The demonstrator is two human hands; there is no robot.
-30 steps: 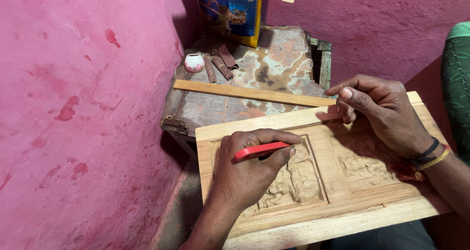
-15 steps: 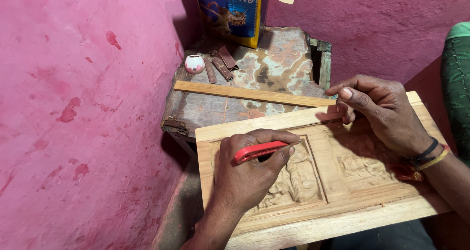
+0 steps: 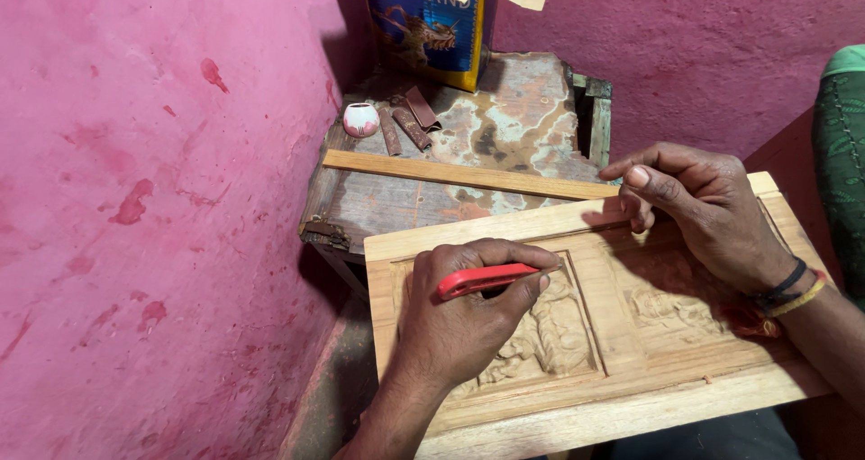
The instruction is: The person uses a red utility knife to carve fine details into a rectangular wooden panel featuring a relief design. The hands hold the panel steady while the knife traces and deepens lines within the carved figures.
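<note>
Carved wood panel (image 3: 622, 334) lying flat, far edge propped on the table (image 3: 505, 145) rim, near edge toward the body, probably on the lap; gives a slight tilt that suits close work. Two recessed relief figures: one left of centre, one to the right, plain raised frame between and around.

Left hand (image 3: 468, 320) closed around a red-handled tool (image 3: 487, 280), gripped like a pen, handle lying across the fingers, tip pointing right toward the inner frame edge of the left recess. Heel of the hand planted on the carving, likely for control of fine strokes. Tip itself too small to make out.

Right hand (image 3: 712, 212) not gripping anything: fingers curled, pressing down on the top rail of the panel at the right. Reads as a hold-down, stopping the panel from sliding under tool pressure. Black and yellow bands (image 3: 793, 291) on that wrist.

Behind the panel: long thin wood strip (image 3: 459, 174) lying across the table, just beyond the panel's far edge, parallel to it. Farther back, a small pink-and-white round object (image 3: 361, 118) and a few brown strips, maybe sandpaper (image 3: 407, 118), parked near the wall, out of the work zone yet within reach. Open cardboard box (image 3: 432, 23) with blue print in the far corner.

Table top worn, paint flaking. Pink wall (image 3: 153, 199) tight on the left. Green patterned cloth (image 3: 842, 145) at the right edge.
</note>
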